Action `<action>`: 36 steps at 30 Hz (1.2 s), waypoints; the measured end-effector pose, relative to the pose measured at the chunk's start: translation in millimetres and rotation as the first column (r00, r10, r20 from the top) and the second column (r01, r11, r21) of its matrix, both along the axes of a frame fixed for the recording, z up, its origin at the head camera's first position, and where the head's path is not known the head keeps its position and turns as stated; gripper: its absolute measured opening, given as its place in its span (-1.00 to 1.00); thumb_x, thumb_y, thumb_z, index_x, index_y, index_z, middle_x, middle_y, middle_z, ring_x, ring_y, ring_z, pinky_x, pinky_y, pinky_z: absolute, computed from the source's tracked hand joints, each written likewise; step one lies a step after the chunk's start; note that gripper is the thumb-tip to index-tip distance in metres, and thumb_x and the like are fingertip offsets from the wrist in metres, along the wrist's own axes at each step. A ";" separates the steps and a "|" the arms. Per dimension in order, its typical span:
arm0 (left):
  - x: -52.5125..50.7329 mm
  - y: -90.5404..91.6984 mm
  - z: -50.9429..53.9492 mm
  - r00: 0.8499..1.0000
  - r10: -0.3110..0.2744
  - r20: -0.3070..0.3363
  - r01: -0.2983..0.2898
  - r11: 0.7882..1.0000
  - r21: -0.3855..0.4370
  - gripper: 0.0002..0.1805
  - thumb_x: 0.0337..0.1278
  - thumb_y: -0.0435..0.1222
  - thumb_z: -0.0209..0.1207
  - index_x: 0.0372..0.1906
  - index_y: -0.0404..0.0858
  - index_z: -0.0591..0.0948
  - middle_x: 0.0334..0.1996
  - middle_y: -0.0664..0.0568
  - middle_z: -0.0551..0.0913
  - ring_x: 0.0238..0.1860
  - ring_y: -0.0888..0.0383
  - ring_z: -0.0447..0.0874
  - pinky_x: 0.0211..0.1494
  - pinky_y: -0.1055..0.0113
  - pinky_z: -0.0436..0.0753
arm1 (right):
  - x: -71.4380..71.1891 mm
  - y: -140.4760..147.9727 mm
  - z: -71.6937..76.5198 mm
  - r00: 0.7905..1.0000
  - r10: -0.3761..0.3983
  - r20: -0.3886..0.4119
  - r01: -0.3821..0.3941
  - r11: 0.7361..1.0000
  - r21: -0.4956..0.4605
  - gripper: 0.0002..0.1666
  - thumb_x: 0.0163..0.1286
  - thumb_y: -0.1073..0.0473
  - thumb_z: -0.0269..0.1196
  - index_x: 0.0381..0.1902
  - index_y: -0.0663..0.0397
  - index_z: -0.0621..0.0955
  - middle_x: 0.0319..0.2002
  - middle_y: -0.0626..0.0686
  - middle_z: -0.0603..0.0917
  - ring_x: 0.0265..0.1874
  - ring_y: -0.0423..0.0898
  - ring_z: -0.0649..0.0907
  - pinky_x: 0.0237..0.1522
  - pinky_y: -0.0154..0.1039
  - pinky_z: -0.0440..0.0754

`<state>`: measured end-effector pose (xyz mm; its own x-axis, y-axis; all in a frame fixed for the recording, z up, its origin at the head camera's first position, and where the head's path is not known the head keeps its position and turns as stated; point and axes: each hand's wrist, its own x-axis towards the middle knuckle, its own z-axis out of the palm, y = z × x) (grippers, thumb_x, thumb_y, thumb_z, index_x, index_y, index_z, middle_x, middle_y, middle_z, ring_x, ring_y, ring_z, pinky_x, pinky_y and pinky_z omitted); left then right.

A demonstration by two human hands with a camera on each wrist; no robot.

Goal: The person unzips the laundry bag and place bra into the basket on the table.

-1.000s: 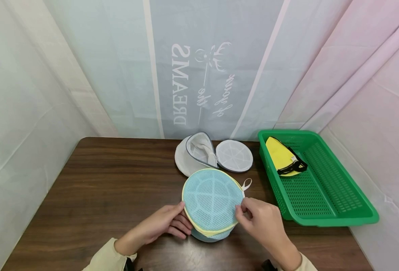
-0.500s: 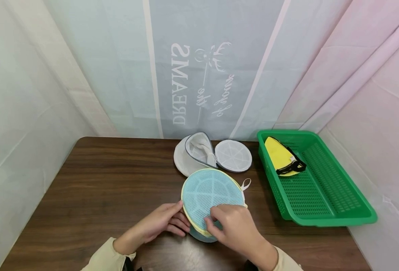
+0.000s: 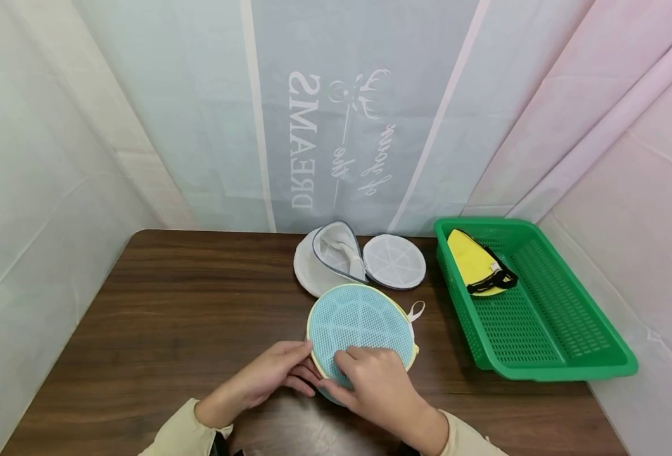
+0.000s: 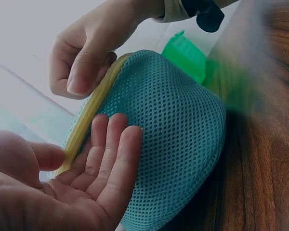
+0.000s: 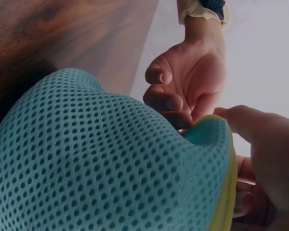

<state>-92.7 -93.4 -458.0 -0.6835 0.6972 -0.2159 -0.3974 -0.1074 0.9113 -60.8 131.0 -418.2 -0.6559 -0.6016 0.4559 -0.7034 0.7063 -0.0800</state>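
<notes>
A light-blue mesh laundry bag point(image 3: 358, 316) with yellow edging stands on the table, its round top facing up. My left hand point(image 3: 273, 372) holds it at the left rim, thumb on the yellow trim point(image 4: 98, 98) and fingers spread along the mesh side. At the near rim, my right hand point(image 3: 378, 389) has its fingers curled and pinches the yellow edge. Whatever small part lies between those fingertips is hidden. In the right wrist view the mesh wall point(image 5: 106, 159) bulges and dips beside the rim. A white loop point(image 3: 417, 310) sticks out at the bag's right.
Behind the bag lie a white mesh bag point(image 3: 338, 250) with its mouth gaping and its round white lid point(image 3: 394, 261). A green plastic basket point(image 3: 546, 354) stands at the right, with a yellow cloth item point(image 3: 472, 263) with black straps inside. The brown table point(image 3: 199, 304) extends left.
My right hand has moved left along the bag's near rim, from its right side toward my left hand. The left hand has stayed at the left rim.
</notes>
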 end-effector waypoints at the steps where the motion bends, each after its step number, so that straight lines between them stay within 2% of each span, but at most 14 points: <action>1: 0.2 0.0 -0.3 1.000 -0.001 -0.006 0.001 1.000 0.005 -0.46 0.68 -0.11 -0.17 0.06 -0.58 0.54 -0.25 -0.05 0.73 -0.21 0.15 0.74 -0.18 0.35 0.76 | 0.4 -0.4 -0.1 1.000 -0.007 0.000 0.007 1.000 0.005 -0.45 0.10 -0.18 0.54 -0.61 -0.15 0.39 -0.67 -0.26 0.17 -0.70 -0.40 0.14 -0.69 -0.53 0.00; 15: -0.8 1.7 -6.4 1.000 0.005 -0.021 -0.005 1.000 0.020 -0.50 0.67 -0.11 -0.14 -0.02 -0.53 0.56 -0.28 -0.01 0.69 -0.23 0.15 0.72 -0.20 0.38 0.76 | 1.9 -2.1 -0.8 0.996 -0.082 0.031 0.081 0.997 0.014 -0.56 0.10 -0.03 0.53 -0.60 -0.11 0.45 -0.66 -0.23 0.26 -0.73 -0.35 0.27 -0.74 -0.49 0.11; 21: -0.4 1.9 -8.6 0.999 0.006 -0.034 -0.005 0.999 0.032 -0.48 0.67 -0.13 -0.14 -0.02 -0.57 0.56 -0.29 -0.01 0.71 -0.23 0.17 0.72 -0.21 0.38 0.76 | 1.2 -2.9 -1.7 0.996 -0.090 0.001 0.090 0.995 0.052 -0.55 0.02 -0.04 0.54 -0.59 -0.10 0.44 -0.67 -0.21 0.27 -0.74 -0.32 0.28 -0.77 -0.46 0.15; 27: 0.9 2.5 -8.6 0.999 0.001 -0.033 0.001 0.999 0.038 -0.48 0.67 -0.16 -0.14 -0.04 -0.61 0.56 -0.30 -0.04 0.72 -0.24 0.18 0.73 -0.20 0.40 0.75 | 3.8 -3.3 -2.1 0.994 -0.088 -0.057 0.095 0.989 0.118 -0.56 -0.09 -0.03 0.55 -0.56 -0.08 0.47 -0.65 -0.14 0.36 -0.73 -0.21 0.46 -0.82 -0.35 0.31; 31: 1.4 3.3 -8.9 1.000 -0.003 -0.013 0.004 0.999 0.049 -0.50 0.67 -0.17 -0.13 -0.05 -0.61 0.57 -0.29 -0.06 0.73 -0.24 0.17 0.75 -0.17 0.39 0.76 | 6.4 -4.6 -2.0 0.996 -0.070 -0.047 0.076 0.986 0.145 -0.62 -0.10 0.02 0.52 -0.57 -0.09 0.48 -0.64 -0.13 0.38 -0.74 -0.21 0.47 -0.81 -0.33 0.34; 36: 1.2 3.3 -10.0 1.000 -0.007 0.003 0.007 0.998 0.066 -0.49 0.67 -0.18 -0.13 -0.03 -0.64 0.56 -0.29 -0.05 0.74 -0.23 0.17 0.77 -0.12 0.38 0.76 | 7.5 -6.6 -1.9 0.998 -0.062 -0.019 0.064 0.988 0.140 -0.71 -0.06 0.10 0.43 -0.57 -0.08 0.48 -0.65 -0.14 0.36 -0.74 -0.23 0.44 -0.81 -0.36 0.29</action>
<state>-91.5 -90.1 -468.1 -0.6782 0.7147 -0.1709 -0.4009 -0.1649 0.9012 -53.3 124.4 -420.1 -0.6888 -0.6178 0.3794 -0.6573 0.7529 0.0326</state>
